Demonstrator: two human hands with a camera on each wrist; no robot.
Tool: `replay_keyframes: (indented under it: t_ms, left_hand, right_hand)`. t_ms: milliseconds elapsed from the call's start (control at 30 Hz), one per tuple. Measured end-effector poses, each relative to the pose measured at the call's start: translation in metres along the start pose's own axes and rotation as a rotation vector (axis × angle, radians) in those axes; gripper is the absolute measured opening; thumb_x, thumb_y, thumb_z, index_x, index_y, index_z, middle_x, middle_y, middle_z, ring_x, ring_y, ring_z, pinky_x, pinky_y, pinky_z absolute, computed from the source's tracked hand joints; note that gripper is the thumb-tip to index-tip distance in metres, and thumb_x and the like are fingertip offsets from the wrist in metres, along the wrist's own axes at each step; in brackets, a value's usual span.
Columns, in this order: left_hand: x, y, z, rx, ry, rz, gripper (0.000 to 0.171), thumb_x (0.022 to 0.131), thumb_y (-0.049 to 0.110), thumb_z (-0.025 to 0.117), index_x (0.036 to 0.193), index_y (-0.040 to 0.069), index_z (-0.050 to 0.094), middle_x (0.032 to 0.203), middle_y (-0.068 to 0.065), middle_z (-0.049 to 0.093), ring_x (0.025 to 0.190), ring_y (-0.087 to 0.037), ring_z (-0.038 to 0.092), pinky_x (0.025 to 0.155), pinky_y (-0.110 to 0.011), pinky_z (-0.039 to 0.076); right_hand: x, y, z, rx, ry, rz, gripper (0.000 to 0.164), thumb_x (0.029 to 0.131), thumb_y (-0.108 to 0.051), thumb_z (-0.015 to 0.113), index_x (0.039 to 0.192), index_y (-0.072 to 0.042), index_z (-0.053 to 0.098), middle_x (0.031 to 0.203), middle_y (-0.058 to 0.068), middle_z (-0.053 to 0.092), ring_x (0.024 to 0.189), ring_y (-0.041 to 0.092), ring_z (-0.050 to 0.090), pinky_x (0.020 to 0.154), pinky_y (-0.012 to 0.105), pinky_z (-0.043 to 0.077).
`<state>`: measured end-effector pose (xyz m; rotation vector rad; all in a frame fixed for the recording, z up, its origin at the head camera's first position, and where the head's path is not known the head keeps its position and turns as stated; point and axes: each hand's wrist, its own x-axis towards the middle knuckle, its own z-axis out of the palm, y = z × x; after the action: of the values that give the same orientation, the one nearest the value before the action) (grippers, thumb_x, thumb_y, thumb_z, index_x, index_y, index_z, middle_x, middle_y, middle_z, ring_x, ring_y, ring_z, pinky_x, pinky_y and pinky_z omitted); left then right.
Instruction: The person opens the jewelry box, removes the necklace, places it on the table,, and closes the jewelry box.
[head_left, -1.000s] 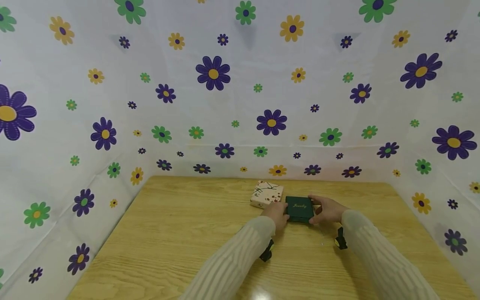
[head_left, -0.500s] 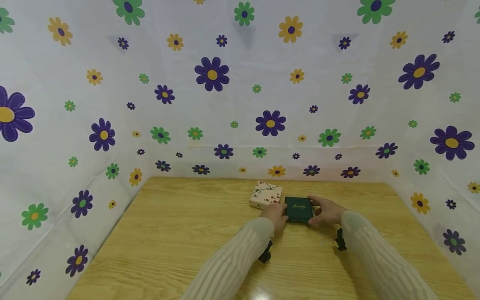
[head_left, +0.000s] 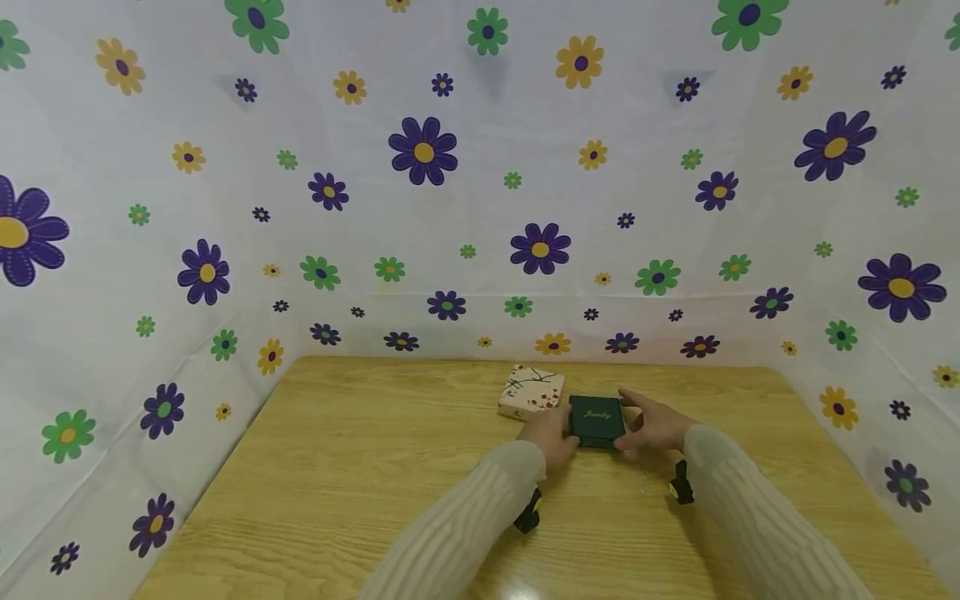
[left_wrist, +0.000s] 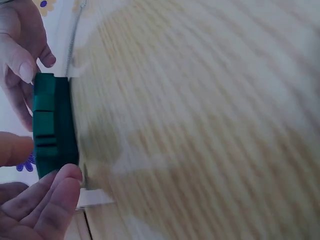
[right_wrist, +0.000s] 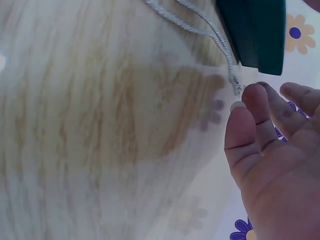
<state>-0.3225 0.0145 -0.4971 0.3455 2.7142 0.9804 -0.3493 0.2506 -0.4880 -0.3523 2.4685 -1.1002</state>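
Note:
A dark green jewelry box (head_left: 596,418), its lid lettered in gold, lies on the wooden table between both hands. Ribbon-like bands and a bow (left_wrist: 46,132) show on its front in the left wrist view. My left hand (head_left: 545,437) is at its left side, fingertips right at the front corner. To the right of it is my right hand (head_left: 658,423), thumb near the front corner and index finger spread away from the lid. In the right wrist view its fingers are extended beside the box. A silvery braided strand (right_wrist: 217,40) lies on the table near them.
A cream box (head_left: 531,390) with a red blossom and branch pattern lies behind my left hand, near the table's far edge. White cloth with flower prints (head_left: 480,200) encloses the wooden table (head_left: 375,467) at the back and sides.
The right index finger has lifted and spread away from the green box's lid. The left hand has shifted slightly. Both boxes stay where they were; the head view has tilted a little.

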Motion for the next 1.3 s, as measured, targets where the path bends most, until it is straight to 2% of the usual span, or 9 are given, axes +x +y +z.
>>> replay_keyframes:
  t_ms: [100,167,367,533,700,833,933,1100,1300]
  left_hand:
    - [-0.002,-0.004,-0.004,-0.093,0.024,0.008,0.059,0.095,0.024,0.062,0.149,0.018,0.037,0.096,0.003,0.066,0.080,-0.010,0.060,0.065,-0.033,0.050]
    - [-0.004,-0.006,-0.008,-0.124,0.044,0.015,0.057,0.096,0.022,0.061,0.148,0.017,0.038,0.095,0.005,0.064,0.078,-0.006,0.058,0.064,-0.031,0.049]
    - [-0.010,-0.013,-0.021,-0.107,0.089,0.052,0.057,0.096,0.018,0.060,0.148,0.012,0.037,0.077,0.005,0.062,0.059,-0.010,0.055,0.054,-0.029,0.044]
    - [-0.015,-0.021,-0.036,-0.056,0.131,0.060,0.056,0.095,0.021,0.061,0.146,0.011,0.039,0.074,0.009,0.060,0.057,-0.009,0.054,0.058,-0.029,0.046]
    - [-0.015,-0.028,-0.049,-0.007,0.185,0.061,0.056,0.092,0.027,0.065,0.143,0.010,0.045,0.086,0.004,0.059,0.070,-0.011,0.055,0.068,-0.033,0.049]
    - [-0.014,-0.034,-0.054,0.073,0.221,0.048,0.061,0.090,0.034,0.068,0.142,0.010,0.046,0.117,-0.006,0.058,0.097,-0.019,0.058,0.084,-0.038,0.051]
    - [-0.014,-0.039,-0.057,0.128,0.251,0.038,0.069,0.088,0.038,0.069,0.144,0.009,0.041,0.136,-0.011,0.048,0.118,-0.027,0.051,0.098,-0.042,0.045]
    - [-0.010,-0.050,-0.060,0.207,0.278,0.043,0.084,0.085,0.049,0.069,0.148,0.006,0.033,0.140,-0.014,0.044,0.126,-0.030,0.044,0.105,-0.043,0.039]
    - [-0.008,-0.059,-0.065,0.267,0.268,0.044,0.095,0.081,0.063,0.064,0.149,0.006,0.030,0.145,-0.015,0.040,0.132,-0.033,0.038,0.109,-0.047,0.032]
  right_hand:
    - [-0.002,-0.003,-0.001,-0.031,0.021,-0.028,0.103,0.080,-0.038,0.078,0.154,-0.005,0.014,0.154,0.022,0.022,0.127,0.045,0.040,0.097,0.059,0.039]
    - [-0.003,-0.006,-0.002,-0.053,0.042,-0.033,0.100,0.081,-0.040,0.076,0.154,-0.005,0.017,0.154,0.020,0.023,0.128,0.044,0.038,0.096,0.059,0.039]
    - [-0.003,-0.012,-0.001,-0.102,0.071,-0.064,0.093,0.085,-0.040,0.073,0.152,-0.002,0.021,0.153,0.021,0.026,0.128,0.043,0.036,0.097,0.060,0.038]
    - [-0.001,-0.018,0.000,-0.144,0.085,-0.105,0.094,0.084,-0.044,0.072,0.151,-0.001,0.023,0.152,0.022,0.029,0.131,0.044,0.034,0.101,0.061,0.033]
    - [0.003,-0.027,0.003,-0.208,0.107,-0.155,0.096,0.083,-0.047,0.073,0.149,0.003,0.025,0.149,0.025,0.031,0.133,0.045,0.032,0.104,0.061,0.030]
    - [0.009,-0.034,0.008,-0.247,0.119,-0.164,0.099,0.081,-0.052,0.073,0.149,0.003,0.027,0.148,0.025,0.034,0.134,0.045,0.031,0.105,0.060,0.029]
    - [0.015,-0.038,0.012,-0.275,0.130,-0.156,0.101,0.078,-0.057,0.073,0.149,0.001,0.029,0.148,0.023,0.035,0.135,0.043,0.031,0.106,0.060,0.029]
    - [0.023,-0.048,0.017,-0.321,0.141,-0.131,0.102,0.077,-0.057,0.073,0.149,0.000,0.029,0.148,0.022,0.036,0.135,0.044,0.030,0.106,0.060,0.028]
    - [0.030,-0.057,0.023,-0.378,0.147,-0.124,0.099,0.078,-0.051,0.075,0.149,0.001,0.029,0.148,0.023,0.035,0.135,0.044,0.030,0.108,0.060,0.026]
